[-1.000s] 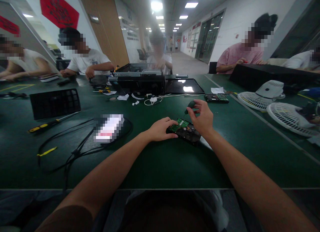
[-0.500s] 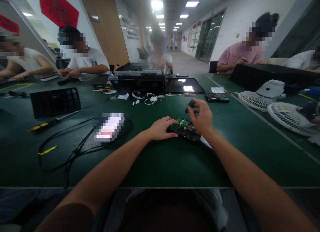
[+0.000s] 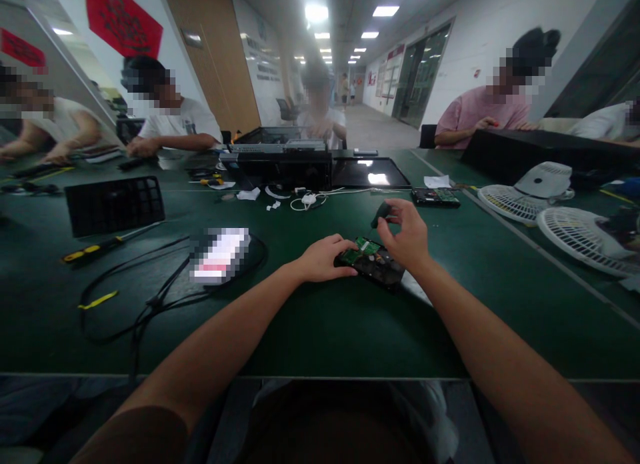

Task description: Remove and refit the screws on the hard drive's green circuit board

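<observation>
At twelve o'clock | my left hand (image 3: 327, 258) grasps black rectangular device (image 3: 381, 275); right hand (image 3: 409, 232) pinches dark-green-handled screwdriver (image 3: 379, 213) | green circuit board (image 3: 367, 245) bared, unremoved

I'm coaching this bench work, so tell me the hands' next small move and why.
Probably a slight turn of the screwdriver: the right hand pinches it over the device, while the left hand holds the device's end. Tip contact is too small to confirm.

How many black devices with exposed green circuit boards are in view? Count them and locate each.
2. The near device is held by the left hand; the far device lies to the right, just in front of a white paper. Others may be hidden.
</observation>
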Available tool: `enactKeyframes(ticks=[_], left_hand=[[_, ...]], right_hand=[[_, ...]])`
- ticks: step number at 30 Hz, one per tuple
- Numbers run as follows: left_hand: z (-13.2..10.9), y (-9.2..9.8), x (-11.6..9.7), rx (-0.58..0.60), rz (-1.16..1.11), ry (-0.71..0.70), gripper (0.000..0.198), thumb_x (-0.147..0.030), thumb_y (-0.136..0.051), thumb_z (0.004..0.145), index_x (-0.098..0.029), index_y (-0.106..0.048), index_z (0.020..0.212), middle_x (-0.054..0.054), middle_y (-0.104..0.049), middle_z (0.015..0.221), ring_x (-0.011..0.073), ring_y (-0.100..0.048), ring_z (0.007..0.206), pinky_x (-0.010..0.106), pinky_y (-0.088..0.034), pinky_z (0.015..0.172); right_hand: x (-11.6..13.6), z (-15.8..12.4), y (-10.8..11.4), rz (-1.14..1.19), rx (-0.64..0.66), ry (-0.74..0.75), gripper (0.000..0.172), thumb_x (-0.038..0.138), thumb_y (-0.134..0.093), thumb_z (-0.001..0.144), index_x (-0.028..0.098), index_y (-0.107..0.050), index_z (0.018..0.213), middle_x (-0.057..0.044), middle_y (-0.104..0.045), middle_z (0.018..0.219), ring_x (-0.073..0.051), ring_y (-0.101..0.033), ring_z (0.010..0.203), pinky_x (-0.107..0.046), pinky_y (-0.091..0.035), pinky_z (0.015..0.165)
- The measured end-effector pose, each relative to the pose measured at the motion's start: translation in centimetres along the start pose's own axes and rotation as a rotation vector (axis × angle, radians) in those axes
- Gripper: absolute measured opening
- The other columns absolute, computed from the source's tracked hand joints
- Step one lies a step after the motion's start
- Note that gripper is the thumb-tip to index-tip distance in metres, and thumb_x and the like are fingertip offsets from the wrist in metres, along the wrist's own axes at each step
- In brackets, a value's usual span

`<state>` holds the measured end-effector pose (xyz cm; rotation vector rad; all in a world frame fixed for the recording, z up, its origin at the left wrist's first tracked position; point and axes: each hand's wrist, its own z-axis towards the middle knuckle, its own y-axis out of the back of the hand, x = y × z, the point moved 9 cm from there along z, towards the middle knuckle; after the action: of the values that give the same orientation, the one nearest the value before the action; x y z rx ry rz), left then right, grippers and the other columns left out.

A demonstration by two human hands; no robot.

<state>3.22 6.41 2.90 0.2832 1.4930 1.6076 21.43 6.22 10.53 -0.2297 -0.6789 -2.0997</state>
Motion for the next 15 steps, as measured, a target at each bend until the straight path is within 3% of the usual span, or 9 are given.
enactKeyframes(ticks=[9, 15], left_hand=[[0.05, -0.11, 0.29, 0.002, 0.004, 0.016, 0.064, -0.065, -0.074, 0.088, -0.03, -0.06, 0.139, 0.008, -0.06, 0.118, 0.0275, -0.062, 0.103, 0.04, -0.051, 0.088], [0.12, 0.04, -0.07, 0.001, 0.059, -0.012, 0.065, -0.068, -0.071, 0.09, -0.026, -0.062, 0.138, 0.009, -0.061, 0.115, 0.0283, -0.062, 0.103, 0.04, -0.051, 0.088]], right_hand=[[-0.09, -0.03, -0.26, -0.05, 0.008, -0.03, 0.041, 0.03, -0.069, 0.092, 0.024, -0.055, 0.131, -0.01, -0.068, 0.115, -0.023, -0.072, 0.09, -0.042, -0.065, 0.073], [-0.26, -0.2, -0.69, 0.024, 0.044, -0.039, 0.047, 0.026, -0.067, 0.092, 0.024, -0.05, 0.136, -0.012, -0.068, 0.121, -0.023, -0.073, 0.092, -0.041, -0.065, 0.078]])
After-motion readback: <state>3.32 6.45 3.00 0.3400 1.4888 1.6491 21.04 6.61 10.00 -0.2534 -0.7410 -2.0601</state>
